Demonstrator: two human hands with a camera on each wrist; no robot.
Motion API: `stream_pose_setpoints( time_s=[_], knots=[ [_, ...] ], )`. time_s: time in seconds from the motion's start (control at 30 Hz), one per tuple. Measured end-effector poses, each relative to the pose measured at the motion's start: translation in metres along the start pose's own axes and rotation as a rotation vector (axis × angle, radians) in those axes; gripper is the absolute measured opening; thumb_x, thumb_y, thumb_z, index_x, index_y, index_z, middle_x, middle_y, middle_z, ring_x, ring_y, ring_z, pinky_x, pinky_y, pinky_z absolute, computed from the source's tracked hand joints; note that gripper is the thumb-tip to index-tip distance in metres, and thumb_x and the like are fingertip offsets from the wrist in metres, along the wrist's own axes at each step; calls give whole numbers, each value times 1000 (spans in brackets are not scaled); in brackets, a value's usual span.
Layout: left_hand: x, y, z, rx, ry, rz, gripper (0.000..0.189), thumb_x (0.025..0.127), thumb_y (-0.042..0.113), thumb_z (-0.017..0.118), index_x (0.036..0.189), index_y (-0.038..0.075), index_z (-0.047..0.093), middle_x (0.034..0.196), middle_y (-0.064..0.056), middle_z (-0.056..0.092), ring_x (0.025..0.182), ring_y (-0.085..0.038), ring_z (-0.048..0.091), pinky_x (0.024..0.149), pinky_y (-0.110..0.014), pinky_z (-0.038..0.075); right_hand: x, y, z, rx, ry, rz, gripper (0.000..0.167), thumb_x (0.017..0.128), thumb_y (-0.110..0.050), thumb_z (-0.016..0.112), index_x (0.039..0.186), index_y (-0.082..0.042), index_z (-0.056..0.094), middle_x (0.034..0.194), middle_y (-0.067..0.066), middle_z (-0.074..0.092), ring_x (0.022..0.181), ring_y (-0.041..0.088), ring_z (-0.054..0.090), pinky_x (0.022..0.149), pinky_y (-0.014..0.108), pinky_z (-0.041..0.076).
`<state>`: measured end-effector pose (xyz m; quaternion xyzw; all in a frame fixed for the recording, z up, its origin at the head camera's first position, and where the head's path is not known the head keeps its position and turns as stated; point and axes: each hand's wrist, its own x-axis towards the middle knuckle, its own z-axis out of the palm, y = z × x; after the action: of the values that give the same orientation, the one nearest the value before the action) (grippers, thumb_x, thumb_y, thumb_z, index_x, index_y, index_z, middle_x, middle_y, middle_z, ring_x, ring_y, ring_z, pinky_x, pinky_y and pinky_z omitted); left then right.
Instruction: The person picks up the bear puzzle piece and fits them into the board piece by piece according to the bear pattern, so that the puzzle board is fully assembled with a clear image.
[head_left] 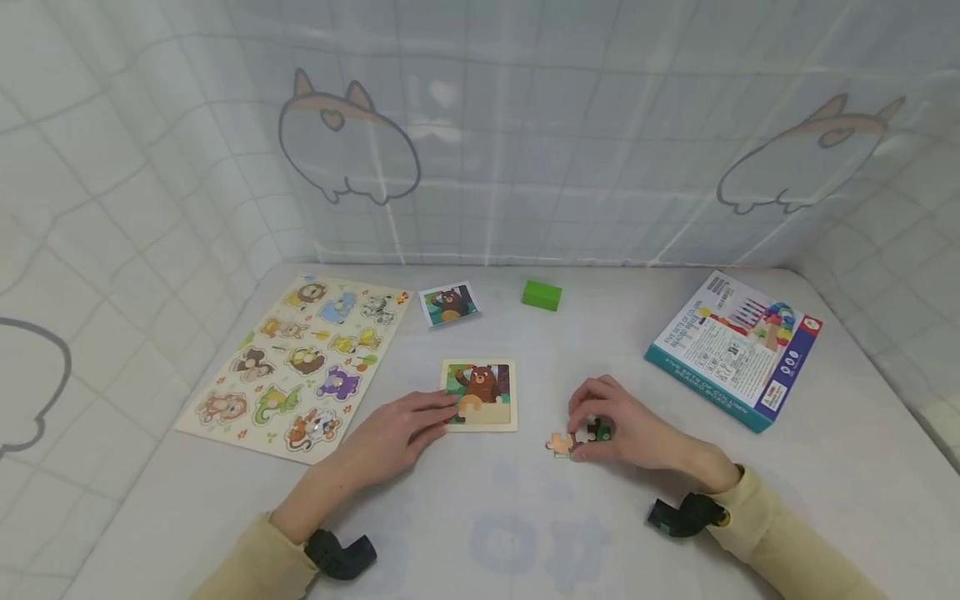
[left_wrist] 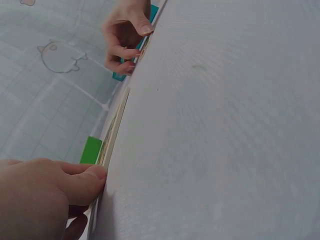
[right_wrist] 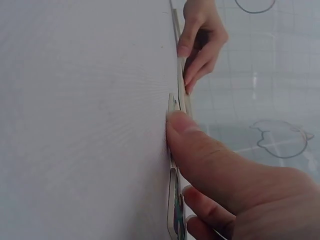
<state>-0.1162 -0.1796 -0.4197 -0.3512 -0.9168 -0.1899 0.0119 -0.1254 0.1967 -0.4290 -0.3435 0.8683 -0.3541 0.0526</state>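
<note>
A square wooden jigsaw board (head_left: 491, 419) with a bear picture lies in the middle of the table, its lower part bare wood. My left hand (head_left: 401, 429) rests at the board's left edge, fingers nearly straight and thumb against the near side. To the right, my right hand (head_left: 626, 421) curls over loose puzzle pieces, thumb and forefinger pinching a tan and brown puzzle piece (head_left: 558, 444). A dark green puzzle piece (head_left: 602, 430) lies under its arched palm, partly hidden. Seen from the right wrist, the thumb (right_wrist: 185, 132) presses at a thin piece's edge.
A large animal puzzle board (head_left: 281, 367) lies at the left. Behind the bear board are a small bear picture card (head_left: 448, 304) and a green block (head_left: 542, 295). A teal and white box (head_left: 738, 346) lies at the right. Patterned curtain walls enclose the table.
</note>
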Motion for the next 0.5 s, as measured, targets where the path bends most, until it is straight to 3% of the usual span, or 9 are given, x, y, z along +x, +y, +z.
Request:
stream_pose_setpoints(
  time_s=[0.33, 0.5],
  knots=[
    [0, 0, 3, -15, 5, 1, 36, 98, 21, 65, 133, 13, 65, 145, 1, 57, 135, -20, 52, 112, -40, 45, -1, 3, 0, -9, 23, -75, 19, 82, -31, 83, 96, -28, 71, 108, -13, 59, 107, 7, 46, 89, 25, 46],
    [-1, 0, 2, -21, 9, -10, 35, 98, 21, 65, 132, 13, 66, 143, 1, 58, 134, -20, 53, 111, -40, 46, 16, -8, 1, 4, 78, -87, 17, 82, -26, 84, 95, -25, 73, 105, -11, 59, 103, 8, 47, 84, 27, 46]
  ],
)
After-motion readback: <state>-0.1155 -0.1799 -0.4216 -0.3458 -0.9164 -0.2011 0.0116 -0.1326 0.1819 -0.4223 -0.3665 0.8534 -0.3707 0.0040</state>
